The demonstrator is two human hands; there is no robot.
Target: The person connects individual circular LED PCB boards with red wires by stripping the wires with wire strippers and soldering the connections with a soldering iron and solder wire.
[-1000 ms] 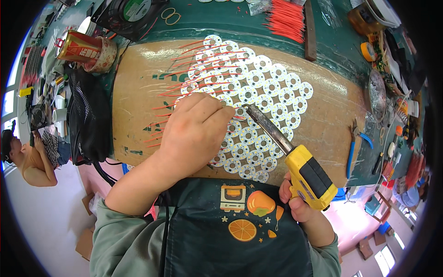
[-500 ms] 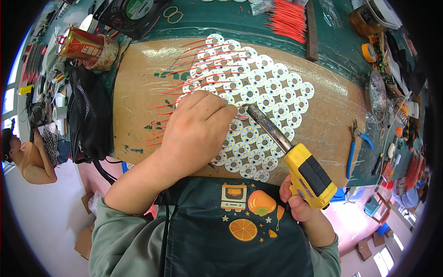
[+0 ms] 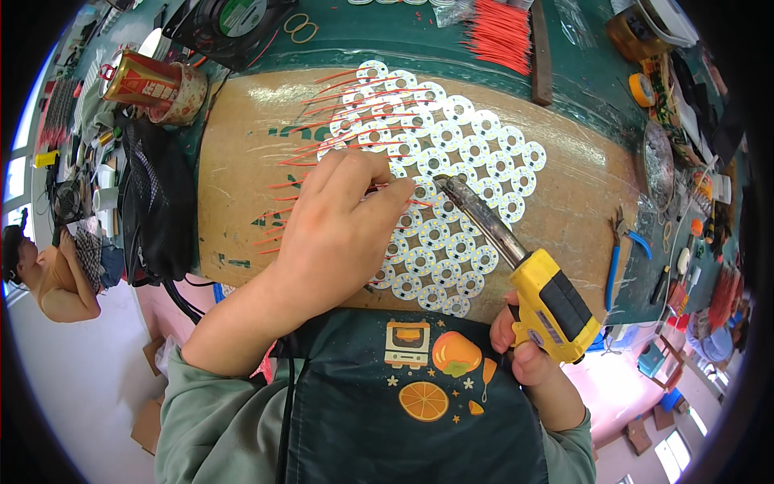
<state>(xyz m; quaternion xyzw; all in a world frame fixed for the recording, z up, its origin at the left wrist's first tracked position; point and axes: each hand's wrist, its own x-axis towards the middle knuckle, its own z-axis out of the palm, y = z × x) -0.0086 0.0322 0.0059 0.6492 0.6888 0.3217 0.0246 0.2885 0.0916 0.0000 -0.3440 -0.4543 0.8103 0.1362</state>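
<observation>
- Brown cardboard sheet (image 3: 242,210) under clear film covers the middle of the green bench (image 3: 387,40); its bare left part is wide and free of boards.
- A panel of white round LED boards (image 3: 459,161) lies on the cardboard right of centre, reaching close to the sheet's near edge by the apron (image 3: 419,403).
- Thin red wire leads (image 3: 306,165) fan leftward from the boards and stop well short of the cardboard's left edge.
- The left hand (image 3: 339,234) rests on the panel's left side, fingertips pressed together, pinching one red lead at a board.
- The right hand (image 3: 524,339) is closed around the yellow grip of a soldering gun (image 3: 548,302), held just off the bench's near edge.
- The gun's dark barrel slants up-left across the boards; its tip (image 3: 443,184) sits just beside the left fingertips.
- A bundle of loose red wires (image 3: 500,32) lies beyond the cardboard's far edge.
- A red drink can (image 3: 141,77) lies on its side at the far left corner, beside a black mesh bag (image 3: 153,202) along the left edge.
- Blue-handled pliers (image 3: 617,250) lie in the narrow strip to the right, among crowded small tools.
</observation>
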